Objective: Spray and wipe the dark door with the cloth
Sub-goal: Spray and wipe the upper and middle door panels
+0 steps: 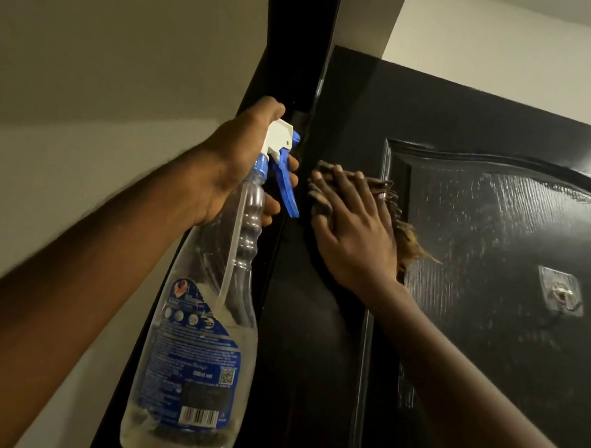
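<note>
The dark glossy door (476, 366) fills the right half of the head view, its raised panel streaked with wet marks. My right hand (354, 229) lies flat with straight fingers on a dark, brownish cloth (409, 237), pressing it against the door's left stile near the top. My left hand (236, 161) grips the neck of a clear spray bottle (199, 343) with a white and blue trigger head. The bottle hangs just left of the door edge, nozzle toward the door. It holds only a little liquid at the bottom.
A clear adhesive hook (560, 290) is stuck on the door panel to the right of the cloth. The dark door frame (293, 51) runs up beside the bottle. A pale wall (75, 95) lies to the left, and the ceiling (543, 42) is above the door.
</note>
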